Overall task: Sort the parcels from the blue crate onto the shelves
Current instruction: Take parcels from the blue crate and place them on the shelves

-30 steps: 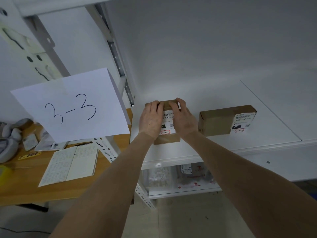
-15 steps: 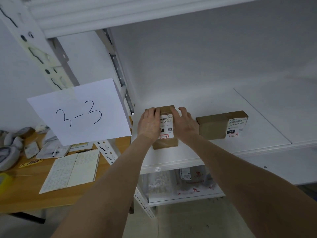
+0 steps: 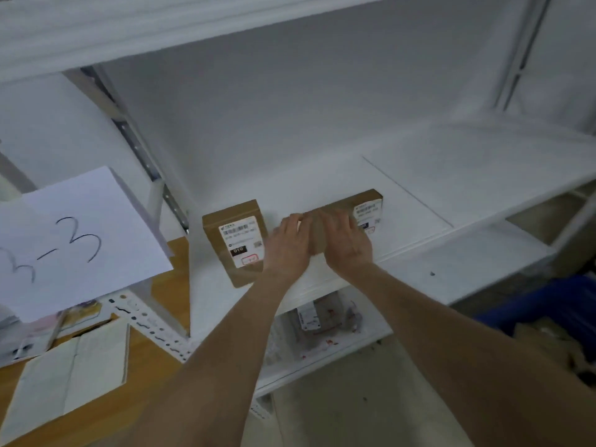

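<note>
A brown cardboard parcel [image 3: 235,240] with a white label lies alone on the white shelf [image 3: 451,175], near its left end. A second brown parcel [image 3: 367,208] lies to its right, its left half hidden behind my hands. My left hand [image 3: 288,243] and my right hand [image 3: 346,243] are side by side at that parcel's left end, fingers fairly straight and blurred by motion. I cannot tell whether they touch it. The blue crate [image 3: 548,304] shows at the lower right with brown parcels inside.
A paper sign reading 3-3 [image 3: 74,243] hangs on the left shelf post. Beside it is a wooden desk [image 3: 154,356] with an open notebook [image 3: 71,375]. The lower shelf holds bagged parcels [image 3: 316,321]. An upper shelf [image 3: 129,30] overhangs close above.
Both hands have let go of the left parcel, which now lies on the shelf, and moved right to the second parcel. The view has swung right, bringing the blue crate into sight.
</note>
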Demonstrator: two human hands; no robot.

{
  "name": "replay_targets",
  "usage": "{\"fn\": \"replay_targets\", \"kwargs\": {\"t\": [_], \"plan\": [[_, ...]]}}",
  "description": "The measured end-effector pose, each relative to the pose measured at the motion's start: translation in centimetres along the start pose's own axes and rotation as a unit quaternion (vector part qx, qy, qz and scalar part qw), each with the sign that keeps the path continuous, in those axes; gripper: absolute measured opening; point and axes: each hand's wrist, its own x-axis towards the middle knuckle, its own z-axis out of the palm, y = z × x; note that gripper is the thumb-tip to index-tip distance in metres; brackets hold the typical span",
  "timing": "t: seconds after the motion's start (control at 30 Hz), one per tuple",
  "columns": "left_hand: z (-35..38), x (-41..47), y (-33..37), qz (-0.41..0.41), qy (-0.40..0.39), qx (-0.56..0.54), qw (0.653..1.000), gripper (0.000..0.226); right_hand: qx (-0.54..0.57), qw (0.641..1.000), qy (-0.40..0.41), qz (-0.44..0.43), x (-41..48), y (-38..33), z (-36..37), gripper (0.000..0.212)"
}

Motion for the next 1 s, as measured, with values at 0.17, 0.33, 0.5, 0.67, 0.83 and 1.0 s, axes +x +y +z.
{"fn": "replay_targets", "kwargs": {"t": [0.17, 0.33, 0.5, 0.67, 0.83, 1.0], "plan": [[3.7, 0.7, 8.7, 0.023, -0.098, -0.059, 0.993, 0.063, -0.038, 0.996, -0.038, 0.075, -5.2, 9.1, -0.4, 0.07], [6.7, 0.8, 17.7, 0.094, -0.164, -0.066, 0.98, 0.063, -0.057, 0.985, -0.077, 0.147, -10.6, 17.5, -1.4, 0.061], [8.8, 0.5, 27.4, 0.144, -0.205, -0.074, 0.965, 0.063, -0.052, 0.974, -0.093, 0.201, -16.0, 25.5, -2.7, 0.058], [10.9, -0.9, 39.8, 0.181, -0.235, -0.081, 0.952, 0.052, -0.035, 0.957, -0.129, 0.259, -22.1, 35.7, -4.1, 0.05], [13.3, -2.2, 52.3, 0.197, -0.281, -0.098, 0.934, 0.048, -0.027, 0.945, -0.146, 0.29, -27.9, 46.8, -5.2, 0.051], [16.1, -2.6, 60.3, 0.19, -0.317, -0.106, 0.923, 0.05, -0.023, 0.925, -0.188, 0.328, -30.8, 55.0, -5.6, 0.046]]}}
